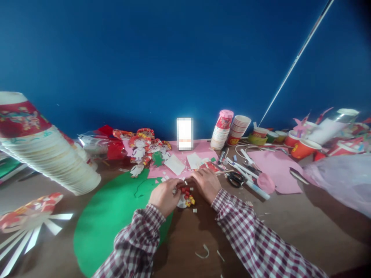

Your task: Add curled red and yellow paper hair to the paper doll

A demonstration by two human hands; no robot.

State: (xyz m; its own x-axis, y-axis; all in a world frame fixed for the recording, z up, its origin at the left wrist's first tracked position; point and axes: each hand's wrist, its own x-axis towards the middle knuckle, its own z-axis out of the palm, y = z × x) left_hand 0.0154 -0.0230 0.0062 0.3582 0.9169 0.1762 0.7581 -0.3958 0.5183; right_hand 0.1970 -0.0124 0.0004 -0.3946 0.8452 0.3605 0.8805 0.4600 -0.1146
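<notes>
Both of my hands meet low over the table around a small paper craft (186,190) with curled red and yellow strips and a white round base. My left hand (165,196) is closed, its fingers pinching the craft's left side. From the right, my right hand (206,184) bends over the far edge, fingers curled together against it; the exact grip of its fingertips is hidden. A large green paper (98,227) lies beside and partly under my left forearm. Beyond the hands are white paper pieces (174,165) on pink paper (156,172).
Stacked paper cups (55,154) lean at the left, near a cut cup with fanned strips (31,227). Paper figures (139,150) lie behind. Scissors (235,178), markers (257,189) and more cups (222,131) are at the right. A lit phone-like screen (184,133) stands against the blue wall.
</notes>
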